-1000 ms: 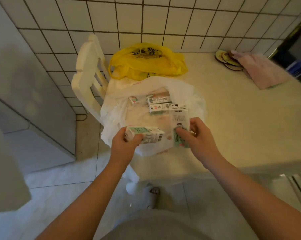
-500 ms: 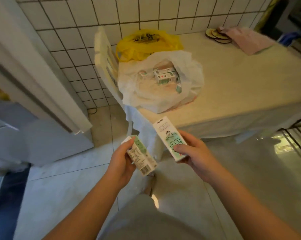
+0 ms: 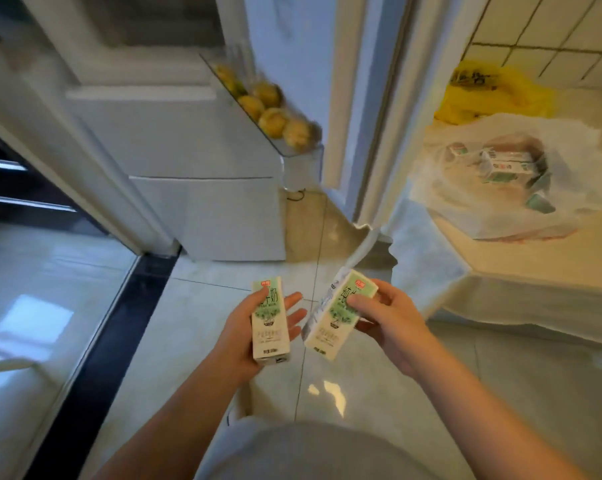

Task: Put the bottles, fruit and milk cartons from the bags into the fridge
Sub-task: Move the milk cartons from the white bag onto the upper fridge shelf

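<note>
My left hand [image 3: 247,337] holds a green-and-white milk carton [image 3: 270,323] upright over the floor. My right hand [image 3: 393,323] grips a second milk carton [image 3: 334,317], tilted to the left. Ahead stands the open fridge [image 3: 195,140], its door shelf [image 3: 292,152] carrying several yellow fruits [image 3: 275,121]. On the table at the right lies a white plastic bag [image 3: 493,209] with more milk cartons [image 3: 507,166] inside. Behind it sits a yellow bag [image 3: 483,95].
The fridge door [image 3: 361,98] stands open between the fridge and the table [image 3: 534,258]. A white cloth hangs over the table's edge. A dark strip [image 3: 119,323] runs across the glossy tiled floor at the left. White wall tiles rise behind the table.
I have turned left from the table toward the open fridge, carrying both cartons. The cartons now sit upright in my hands and the bags have slid to the right of view.
</note>
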`<state>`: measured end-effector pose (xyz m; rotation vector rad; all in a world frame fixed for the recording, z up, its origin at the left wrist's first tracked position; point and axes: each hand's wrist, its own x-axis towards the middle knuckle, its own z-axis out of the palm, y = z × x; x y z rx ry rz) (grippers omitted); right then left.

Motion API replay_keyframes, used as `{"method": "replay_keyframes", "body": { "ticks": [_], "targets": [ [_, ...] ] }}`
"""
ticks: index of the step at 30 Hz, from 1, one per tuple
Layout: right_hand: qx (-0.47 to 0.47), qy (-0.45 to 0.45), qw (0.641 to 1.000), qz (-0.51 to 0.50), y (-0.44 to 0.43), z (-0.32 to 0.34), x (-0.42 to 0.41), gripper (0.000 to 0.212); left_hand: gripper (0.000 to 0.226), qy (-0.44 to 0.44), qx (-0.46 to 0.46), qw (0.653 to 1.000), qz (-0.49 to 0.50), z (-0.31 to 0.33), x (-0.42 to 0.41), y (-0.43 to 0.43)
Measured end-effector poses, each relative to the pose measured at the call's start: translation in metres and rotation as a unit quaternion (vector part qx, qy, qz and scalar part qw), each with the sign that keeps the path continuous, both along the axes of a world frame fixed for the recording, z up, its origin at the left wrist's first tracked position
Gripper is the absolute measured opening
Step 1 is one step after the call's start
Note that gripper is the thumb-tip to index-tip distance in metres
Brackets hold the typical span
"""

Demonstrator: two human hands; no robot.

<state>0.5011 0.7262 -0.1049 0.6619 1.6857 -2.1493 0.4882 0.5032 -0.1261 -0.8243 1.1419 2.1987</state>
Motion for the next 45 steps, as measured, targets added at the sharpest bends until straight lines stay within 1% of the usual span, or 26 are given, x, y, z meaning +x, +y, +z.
{"method": "replay_keyframes", "body": {
  "ticks": [2,4,7,10,12,15,20,24,29,35,40,41,44,45],
  "targets": [
    [-0.029,-0.008,0.999,0.023,-0.046,-0.002,-0.019,0.036,0.043,0.02,-0.016,1.0,0.0,0.001,-0.014,-0.041],
    [-0.036,-0.012,0.999,0.031,-0.093,-0.004,-0.041,0.035,0.04,0.037,-0.04,0.998,0.005,0.006,-0.032,-0.082],
    [-0.032,-0.014,0.999,0.034,-0.165,-0.002,-0.078,0.028,0.036,0.054,-0.104,0.993,0.005,0.012,-0.067,-0.146],
    [-0.005,0.001,0.999,0.04,-0.233,0.01,-0.119,0.021,0.034,0.085,-0.164,0.983,-0.02,0.026,-0.108,-0.208],
    [0.008,0.023,0.999,0.026,-0.273,0.02,-0.145,0.019,0.03,0.115,-0.186,0.975,-0.04,0.039,-0.135,-0.243],
    [0.04,0.07,0.997,-0.003,-0.324,0.039,-0.186,0.018,0.022,0.17,-0.208,0.962,-0.044,0.062,-0.177,-0.284],
    [0.057,0.155,0.986,-0.032,-0.385,0.077,-0.249,0.021,0.022,0.285,-0.23,0.93,-0.031,0.106,-0.244,-0.327],
    [0.076,0.234,0.968,-0.05,-0.408,0.111,-0.296,0.02,0.025,0.362,-0.258,0.895,-0.034,0.142,-0.29,-0.34],
    [0.085,0.345,0.932,-0.07,-0.425,0.163,-0.368,0.025,0.025,0.453,-0.28,0.846,-0.002,0.194,-0.366,-0.345],
    [0.074,0.44,0.891,-0.087,-0.427,0.227,-0.463,0.025,0.025,0.541,-0.264,0.797,0.047,0.261,-0.459,-0.339],
    [0.045,0.511,0.853,-0.1,-0.419,0.289,-0.542,0.025,0.024,0.585,-0.249,0.769,0.073,0.323,-0.534,-0.323],
    [0.039,0.526,0.844,-0.101,-0.417,0.304,-0.556,0.026,0.024,0.598,-0.251,0.757,0.078,0.337,-0.548,-0.319],
    [0.026,0.564,0.819,-0.102,-0.41,0.346,-0.596,0.024,0.04,0.638,-0.249,0.723,0.098,0.38,-0.588,-0.307],
    [0.026,0.578,0.808,-0.107,-0.409,0.36,-0.608,0.023,0.041,0.651,-0.241,0.712,0.105,0.393,-0.6,-0.304]
  ]
}}
